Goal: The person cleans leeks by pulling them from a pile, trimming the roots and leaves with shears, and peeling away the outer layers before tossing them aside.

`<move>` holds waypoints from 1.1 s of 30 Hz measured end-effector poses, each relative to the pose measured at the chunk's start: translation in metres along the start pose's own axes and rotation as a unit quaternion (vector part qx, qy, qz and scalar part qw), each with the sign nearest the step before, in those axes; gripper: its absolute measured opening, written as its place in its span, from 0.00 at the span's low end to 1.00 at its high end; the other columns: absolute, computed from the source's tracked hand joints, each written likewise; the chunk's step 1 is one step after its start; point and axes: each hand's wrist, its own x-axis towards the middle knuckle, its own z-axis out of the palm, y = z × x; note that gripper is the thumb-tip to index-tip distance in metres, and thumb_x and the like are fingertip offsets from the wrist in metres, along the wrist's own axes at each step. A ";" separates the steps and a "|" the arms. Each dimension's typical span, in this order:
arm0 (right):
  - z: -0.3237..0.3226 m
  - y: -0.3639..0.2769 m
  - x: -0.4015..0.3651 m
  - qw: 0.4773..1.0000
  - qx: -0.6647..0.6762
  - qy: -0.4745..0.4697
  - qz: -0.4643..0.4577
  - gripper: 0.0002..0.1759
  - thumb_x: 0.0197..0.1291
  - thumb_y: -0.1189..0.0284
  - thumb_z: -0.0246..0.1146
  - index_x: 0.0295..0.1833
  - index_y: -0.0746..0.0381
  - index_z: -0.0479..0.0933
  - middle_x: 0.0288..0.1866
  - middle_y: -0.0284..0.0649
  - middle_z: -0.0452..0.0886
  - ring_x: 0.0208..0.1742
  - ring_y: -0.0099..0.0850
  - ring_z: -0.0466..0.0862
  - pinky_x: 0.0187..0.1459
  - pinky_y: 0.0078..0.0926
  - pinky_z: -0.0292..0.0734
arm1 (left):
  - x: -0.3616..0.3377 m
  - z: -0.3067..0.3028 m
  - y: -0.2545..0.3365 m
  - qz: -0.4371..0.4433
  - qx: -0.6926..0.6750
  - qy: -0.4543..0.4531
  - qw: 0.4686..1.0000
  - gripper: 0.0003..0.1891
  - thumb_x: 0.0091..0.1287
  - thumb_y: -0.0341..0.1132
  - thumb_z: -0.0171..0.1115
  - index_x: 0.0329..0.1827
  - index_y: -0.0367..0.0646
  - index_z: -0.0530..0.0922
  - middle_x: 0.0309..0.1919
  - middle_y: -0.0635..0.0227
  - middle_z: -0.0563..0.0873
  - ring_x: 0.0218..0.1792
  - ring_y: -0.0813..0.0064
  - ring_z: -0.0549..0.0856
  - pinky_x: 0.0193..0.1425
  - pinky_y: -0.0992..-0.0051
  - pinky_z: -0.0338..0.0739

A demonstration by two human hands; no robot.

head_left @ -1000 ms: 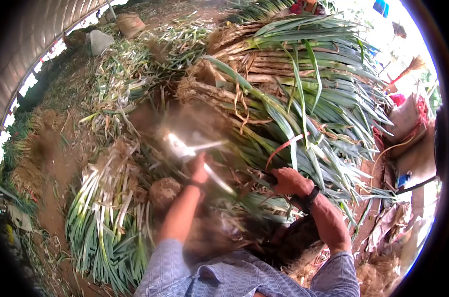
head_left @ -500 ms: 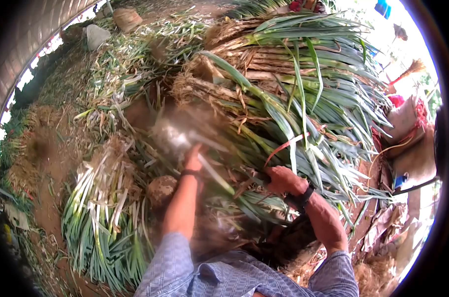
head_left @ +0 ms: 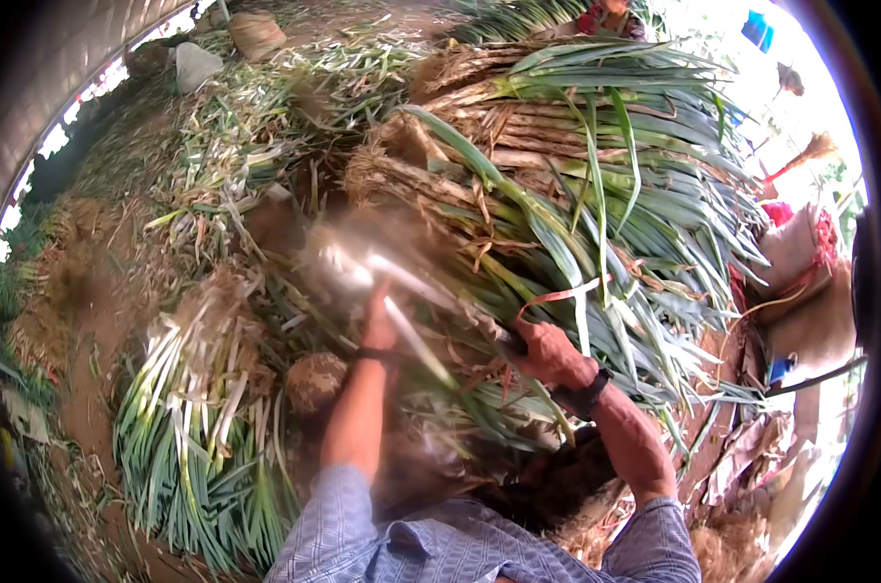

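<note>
My left hand point(head_left: 378, 309) is closed around the white stem of a leek point(head_left: 416, 340), whose green leaves trail down to the right. A bright smudge blurs my fingers and the leek's root end. My right hand point(head_left: 551, 356) is wrapped around a dark-handled tool point(head_left: 507, 340); its far end points up and left toward my left hand and is too blurred to make out. Beside that tool, a pale stem point(head_left: 406, 276) slants near my left fingers. A large pile of unpeeled leeks point(head_left: 547, 146) lies just beyond both hands.
A bunch of leeks with white stems point(head_left: 193, 398) lies at the left, beside a round brown lump point(head_left: 316, 381). Leaf scraps point(head_left: 217, 175) cover the ground behind. Sacks point(head_left: 800, 253) stand at the right. Part of another person point(head_left: 610, 15) shows at the top.
My right hand has shifted slightly left, and the tool now points up toward my left hand. The pale stem near my left fingers shows more clearly. My left hand still holds the leek.
</note>
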 end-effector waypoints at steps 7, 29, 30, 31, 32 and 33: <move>0.005 -0.016 0.018 0.999 -0.010 0.000 -0.033 0.15 0.58 0.64 0.69 0.44 0.63 0.79 0.33 0.53 0.84 0.38 0.55 0.84 0.39 0.48 0.79 | -0.019 0.007 0.002 0.026 -0.001 -0.124 0.992 0.19 0.74 0.48 0.62 0.57 0.44 0.77 0.47 0.64 0.85 0.48 0.67 0.85 0.55 0.65 0.81; -0.028 0.002 -0.056 0.985 -0.111 -0.125 0.041 0.17 0.53 0.67 0.65 0.48 0.62 0.82 0.36 0.53 0.85 0.42 0.55 0.84 0.43 0.50 0.79 | 0.043 -0.103 0.031 0.107 -0.051 0.116 0.986 0.24 0.72 0.50 0.65 0.60 0.41 0.78 0.48 0.59 0.86 0.48 0.61 0.84 0.56 0.60 0.81; -0.029 0.001 -0.057 0.983 -0.111 -0.140 0.050 0.17 0.53 0.67 0.65 0.48 0.62 0.82 0.36 0.53 0.85 0.42 0.55 0.84 0.44 0.50 0.79 | 0.045 -0.109 0.026 0.104 -0.044 0.116 0.987 0.25 0.71 0.51 0.66 0.61 0.40 0.77 0.50 0.59 0.85 0.49 0.62 0.83 0.56 0.61 0.80; -0.031 0.000 -0.057 0.980 -0.117 -0.150 0.055 0.17 0.53 0.66 0.65 0.48 0.61 0.82 0.36 0.53 0.85 0.42 0.54 0.85 0.44 0.50 0.79 | 0.034 -0.104 0.025 0.116 0.022 0.136 0.984 0.28 0.70 0.53 0.66 0.62 0.40 0.77 0.53 0.60 0.84 0.51 0.62 0.82 0.57 0.61 0.79; -0.034 -0.003 -0.057 0.978 -0.122 -0.161 0.059 0.17 0.54 0.66 0.66 0.48 0.61 0.82 0.36 0.53 0.85 0.42 0.54 0.85 0.44 0.50 0.78 | 0.013 -0.090 0.026 0.127 0.086 0.155 0.976 0.30 0.69 0.54 0.67 0.63 0.39 0.76 0.56 0.60 0.83 0.52 0.63 0.81 0.58 0.62 0.77; -0.035 -0.004 -0.056 0.975 -0.128 -0.171 0.063 0.16 0.54 0.66 0.66 0.47 0.61 0.82 0.36 0.53 0.85 0.42 0.54 0.85 0.44 0.50 0.78 | 0.001 -0.082 0.027 0.138 0.151 0.173 0.964 0.32 0.68 0.56 0.68 0.64 0.39 0.76 0.58 0.60 0.82 0.54 0.64 0.80 0.59 0.62 0.76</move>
